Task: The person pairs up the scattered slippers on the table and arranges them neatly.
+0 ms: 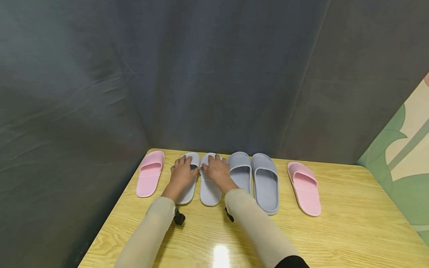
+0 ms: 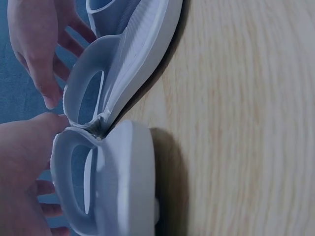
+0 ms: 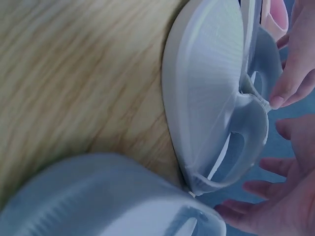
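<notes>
Two pale grey slippers lie side by side with their inner edges meeting at the straps: a left one [image 1: 187, 194] and a right one [image 1: 210, 191]. My left hand [image 1: 182, 172] is over the left slipper's strap, fingers spread toward its toe end and thumb close to the inner edge. Over the other slipper's strap is my right hand [image 1: 217, 170], its fingers spread too. Both wrist views show the fingers loosely extended around the straps [image 2: 74, 172], with the two thumbs near each other. Neither hand's fingers curl round a slipper.
Right of the pale pair stand two larger, darker grey slippers [image 1: 266, 190], close together. One pink slipper [image 1: 149, 180] lies at the table's left edge, another [image 1: 306, 193] farther right, angled. A dark curtain [image 1: 218, 93] hangs behind the wooden table [image 1: 355, 216].
</notes>
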